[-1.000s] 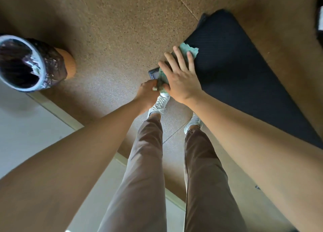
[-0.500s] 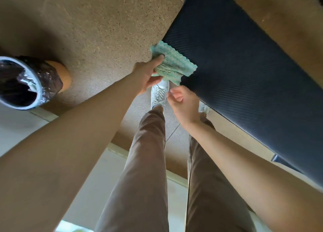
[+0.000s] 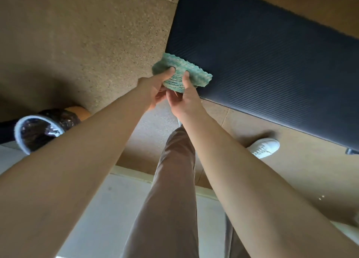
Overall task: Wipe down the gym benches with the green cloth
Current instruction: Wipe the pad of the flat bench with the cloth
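The green cloth [image 3: 179, 73] is folded and held in the air at the near left corner of the dark padded gym bench [image 3: 272, 54]. My left hand [image 3: 155, 87] pinches its left side with the thumb on top. My right hand [image 3: 183, 96] grips its right side, thumb pressed on the upper face. Both hands meet under the cloth, in front of the bench's corner. The bench pad runs from the upper middle to the right edge of the view.
A bin lined with a dark bag [image 3: 41, 130] stands on the speckled floor at the left. My legs and a white shoe [image 3: 265, 147] are below the bench edge. A pale floor strip [image 3: 116, 199] lies nearest me.
My right hand rose from below the cloth and took hold of its right side. The cloth is now bunched between both hands. The view shifted, with the bench filling more of the upper right.
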